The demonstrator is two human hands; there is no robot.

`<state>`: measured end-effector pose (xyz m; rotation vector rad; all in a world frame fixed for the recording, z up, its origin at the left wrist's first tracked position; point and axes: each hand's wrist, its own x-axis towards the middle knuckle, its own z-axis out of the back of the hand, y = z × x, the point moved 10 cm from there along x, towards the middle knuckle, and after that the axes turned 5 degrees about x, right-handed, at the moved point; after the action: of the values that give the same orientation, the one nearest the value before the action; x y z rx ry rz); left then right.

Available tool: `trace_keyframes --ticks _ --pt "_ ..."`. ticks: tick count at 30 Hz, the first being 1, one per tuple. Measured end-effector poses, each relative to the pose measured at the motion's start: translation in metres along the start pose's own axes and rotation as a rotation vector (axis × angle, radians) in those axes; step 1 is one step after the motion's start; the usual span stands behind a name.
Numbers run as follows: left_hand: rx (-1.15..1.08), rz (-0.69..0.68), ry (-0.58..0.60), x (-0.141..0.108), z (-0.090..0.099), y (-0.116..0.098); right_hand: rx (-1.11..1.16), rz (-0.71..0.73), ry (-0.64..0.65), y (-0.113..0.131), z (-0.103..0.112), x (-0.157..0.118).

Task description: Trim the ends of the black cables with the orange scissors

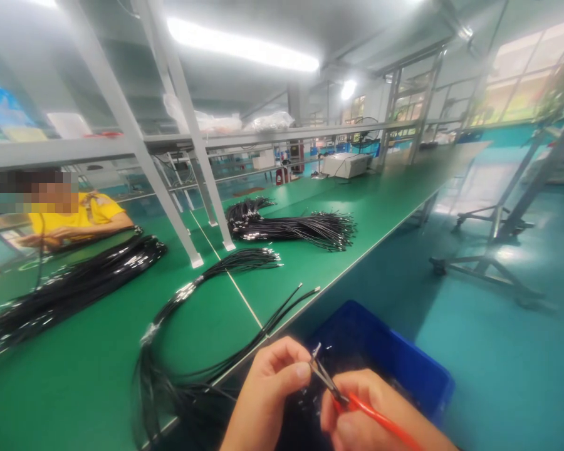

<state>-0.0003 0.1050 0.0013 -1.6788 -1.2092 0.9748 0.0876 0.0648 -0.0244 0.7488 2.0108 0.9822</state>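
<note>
My right hand (361, 407) is closed around red-handled pliers (378, 418), their slim metal jaws angled up to the left. The jaw tips meet the pinched thumb and forefinger of my left hand (282, 369). A small pale tip shows at the jaws; what my left fingers pinch is mostly hidden. Beside my left wrist, a bundle of black cables (169, 307) curves across the green table (98, 376) and hangs over its edge. A couple of loose cable ends (305, 291) with metal tips lie just beyond my left hand.
Below my hands stands a blue bin (390, 347) with dark contents. More black cable bundles (296, 228) lie farther along the table, and another cable pile (75, 285) lies left. Metal shelf posts (169, 188) rise from the tabletop. Across it sits a person in yellow (89, 213).
</note>
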Motion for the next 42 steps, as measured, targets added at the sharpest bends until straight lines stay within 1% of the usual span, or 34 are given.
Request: trace_keyframes --ticks 3,4,9,13,16,17,18,20,21,23,24,26,27,28,30,34,36,38,40,41,42 --pt "0.011 0.005 0.022 0.000 -0.001 0.001 0.041 0.009 -0.087 0.007 0.002 -0.003" --pt "0.014 0.008 0.030 0.000 -0.001 0.002 0.046 0.001 -0.079 0.008 0.000 -0.004" --pt "0.021 0.020 0.053 -0.001 -0.005 0.002 -0.005 -0.030 0.061 0.007 -0.009 0.000" --pt "0.021 0.030 0.037 -0.002 -0.001 0.003 -0.111 -0.013 0.045 0.012 -0.006 0.000" --pt "0.075 0.023 0.050 0.001 0.003 0.007 -0.216 0.027 0.003 0.014 -0.002 -0.002" --pt "0.126 0.007 0.047 0.003 0.004 0.008 -0.237 0.034 0.003 0.013 0.000 -0.003" --pt "0.229 -0.013 0.041 0.005 0.004 0.010 -0.239 0.041 0.003 0.011 0.002 -0.004" --pt "0.527 -0.044 0.031 0.009 0.003 0.017 -0.201 0.085 -0.026 0.012 0.011 -0.005" --pt "0.684 -0.051 0.023 0.012 0.002 0.020 -0.158 0.124 -0.066 0.014 0.018 -0.006" --pt "0.925 -0.060 -0.035 0.020 0.008 0.022 -0.040 0.210 -0.193 0.022 0.038 -0.011" --pt "0.995 -0.070 -0.098 0.024 0.015 0.019 0.017 0.239 -0.257 0.024 0.048 -0.014" --pt "1.109 -0.106 -0.290 0.030 0.039 0.003 0.111 0.268 -0.350 0.027 0.060 -0.019" --pt "1.164 -0.116 -0.385 0.033 0.053 -0.005 0.147 0.280 -0.378 0.029 0.063 -0.021" --pt "1.206 -0.119 -0.454 0.035 0.065 -0.012 0.173 0.294 -0.394 0.031 0.064 -0.022" --pt "1.262 -0.105 -0.516 0.041 0.084 -0.019 0.213 0.315 -0.399 0.034 0.063 -0.023" --pt "1.261 -0.048 -0.502 0.051 0.110 -0.018 0.232 0.387 -0.394 0.043 0.061 -0.024" --pt "1.209 -0.035 -0.493 0.054 0.120 -0.019 0.216 0.448 -0.437 0.049 0.065 -0.029" --pt "1.127 -0.040 -0.492 0.057 0.126 -0.026 0.183 0.482 -0.502 0.051 0.070 -0.033" --pt "1.031 -0.064 -0.475 0.059 0.121 -0.036 0.143 0.484 -0.569 0.048 0.073 -0.035" --pt "0.987 -0.083 -0.452 0.059 0.112 -0.042 0.130 0.476 -0.600 0.045 0.074 -0.034" --pt "0.948 -0.107 -0.418 0.058 0.099 -0.047 0.126 0.469 -0.624 0.042 0.074 -0.032"
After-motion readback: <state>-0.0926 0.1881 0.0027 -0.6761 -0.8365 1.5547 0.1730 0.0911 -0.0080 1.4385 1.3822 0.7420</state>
